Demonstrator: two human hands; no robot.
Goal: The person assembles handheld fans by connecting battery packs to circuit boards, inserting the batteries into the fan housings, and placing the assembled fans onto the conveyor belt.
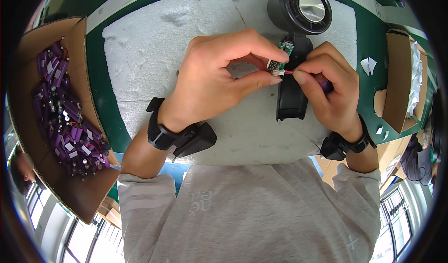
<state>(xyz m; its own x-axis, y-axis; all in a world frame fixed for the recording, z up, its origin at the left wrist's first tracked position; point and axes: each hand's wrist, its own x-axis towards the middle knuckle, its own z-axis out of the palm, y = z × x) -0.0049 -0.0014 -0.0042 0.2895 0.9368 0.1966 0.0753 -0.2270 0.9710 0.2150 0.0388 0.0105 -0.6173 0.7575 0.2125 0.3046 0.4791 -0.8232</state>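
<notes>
My left hand [212,72] pinches a small green circuit board [286,48] between thumb and fingertips. A white connector [280,72] sits at the board's lower edge, with a red wire [289,72] running from it to my right hand [333,81]. My right thumb and forefinger close on that wire. Beneath those fingers a purple battery [328,86] shows in part; the rest is hidden by the hand. Both hands are above a black handle-shaped housing [291,105], which joins a round black head [298,9] with a shiny lens at the far side.
White foam sheets [154,44] cover much of the green table [100,72]. A cardboard box [74,30] of several purple batteries with wires stands at the left. To the right are another cardboard box [396,83] holding white pieces and some white scraps [368,65].
</notes>
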